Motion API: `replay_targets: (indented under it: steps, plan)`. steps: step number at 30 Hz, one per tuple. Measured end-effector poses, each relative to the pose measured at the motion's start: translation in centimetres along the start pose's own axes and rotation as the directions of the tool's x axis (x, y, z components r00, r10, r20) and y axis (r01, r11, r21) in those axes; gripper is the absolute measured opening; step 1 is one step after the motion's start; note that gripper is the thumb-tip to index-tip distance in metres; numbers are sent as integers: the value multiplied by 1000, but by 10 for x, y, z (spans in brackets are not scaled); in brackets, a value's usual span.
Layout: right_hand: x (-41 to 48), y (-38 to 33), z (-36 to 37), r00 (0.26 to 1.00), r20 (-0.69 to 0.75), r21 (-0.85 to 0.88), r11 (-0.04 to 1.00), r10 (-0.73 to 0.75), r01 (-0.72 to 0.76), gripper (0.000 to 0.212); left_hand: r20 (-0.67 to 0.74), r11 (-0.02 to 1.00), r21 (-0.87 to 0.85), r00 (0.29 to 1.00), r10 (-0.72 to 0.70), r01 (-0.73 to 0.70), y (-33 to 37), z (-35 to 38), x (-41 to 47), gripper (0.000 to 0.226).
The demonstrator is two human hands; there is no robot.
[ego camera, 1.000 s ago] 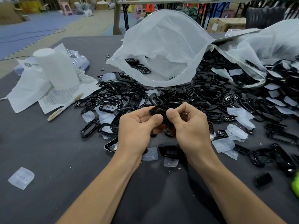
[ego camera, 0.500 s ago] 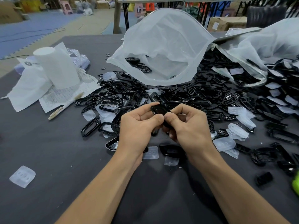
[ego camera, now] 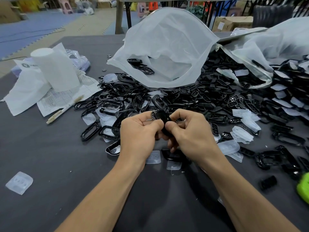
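Currently held: one small black plastic piece [ego camera: 161, 117], up off the desk [ego camera: 50, 156], between my two hands, just in front of the big heap.
Left hand [ego camera: 140, 131]: fingers curled, thumb pressed on the piece's near left side; clamped on it.
Right hand [ego camera: 192, 133]: fingers curled round the piece's right and lower part, thumb tip beside my left thumb; clamped on it too.
Piece, detail: glossy, rounded top edge shows above my thumbs; the rest is hidden by my fingers.
Heap [ego camera: 200, 101]: loose black frames and button plates, spread over the desk beyond my hands and off to the right.
Clear pad [ego camera: 19, 182]: lies alone at near left, well apart; many more are mixed into the heap.
Below my hands: a black frame [ego camera: 172, 156] flat on the desk.
Open bag [ego camera: 167, 39]: white, mouth toward me, a few black frames inside.
Left side: white roll [ego camera: 55, 69] upright on a printed sheet [ego camera: 66, 97]; pen [ego camera: 65, 109] at the sheet's edge.
Right edge: something bright green [ego camera: 303, 188], cut off; cannot tell what.
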State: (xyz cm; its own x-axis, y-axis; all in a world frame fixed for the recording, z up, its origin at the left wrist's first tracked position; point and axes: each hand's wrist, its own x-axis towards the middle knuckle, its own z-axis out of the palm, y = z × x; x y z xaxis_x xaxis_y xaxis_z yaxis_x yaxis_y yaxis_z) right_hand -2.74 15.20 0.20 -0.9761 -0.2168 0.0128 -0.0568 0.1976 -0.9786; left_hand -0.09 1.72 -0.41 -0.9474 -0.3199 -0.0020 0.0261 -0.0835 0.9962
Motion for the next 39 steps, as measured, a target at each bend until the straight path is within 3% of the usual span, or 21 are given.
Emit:
replay_targets:
  steps: [4, 7, 9, 11, 14, 16, 18, 21, 24, 27, 31, 35, 39]
  plan:
    - [2, -1, -6, 995, -59, -324, 944, -83, 60, 22, -59, 998, 63, 998, 28, -24, -2, 1, 2, 18]
    - [8, -2, -38, 949, -254, -460, 887, -188, 53, 29, -96, 995, 103, 995, -10, 20, -2, -2, 8, 34]
    - [10, 0, -62, 914, -358, -533, 846, -190, -33, 26, -92, 990, 130, 995, -34, 45, -2, -6, 11, 42]
    - [11, 3, -71, 939, -327, -623, 771, -107, -129, 25, -93, 985, 166, 995, -33, 48, -1, -7, 11, 40]
    - [11, 4, -64, 982, -189, -676, 724, 12, -139, 10, -98, 975, 217, 995, -23, 44, 1, -5, 7, 37]
    - [10, 5, -58, 989, -148, -716, 688, 11, -114, 24, -88, 973, 228, 996, -26, 45, 2, -3, 5, 41]
    - [11, 4, -54, 986, -158, -727, 681, -46, -85, 22, -79, 970, 240, 997, -22, 40, 3, -3, 5, 41]
    - [11, 6, -50, 984, -174, -668, 740, -51, -80, 11, -66, 967, 253, 998, -24, 40, 3, -2, 5, 39]
    - [13, 9, -48, 986, -165, -589, 803, -11, -89, 16, -30, 963, 270, 999, -15, 22, 1, -1, 5, 31]
    - [15, 9, -46, 983, -178, -512, 857, -37, -60, 23, 107, 972, 234, 993, -43, 17, 0, 1, 3, 30]
    - [14, 7, -42, 989, -148, -189, 982, -3, -25, 24, 149, 954, 297, 989, -4, -41, -3, 4, -1, 32]
    - [12, 2, -41, 997, -61, 61, 997, 50, -46, 25, 129, 971, 239, 991, -39, 7, -1, 3, -1, 34]
    - [10, -1, -39, 993, -76, 164, 983, 91, -78, 19, 170, 985, 159, 981, -96, 69, 2, 3, 0, 31]
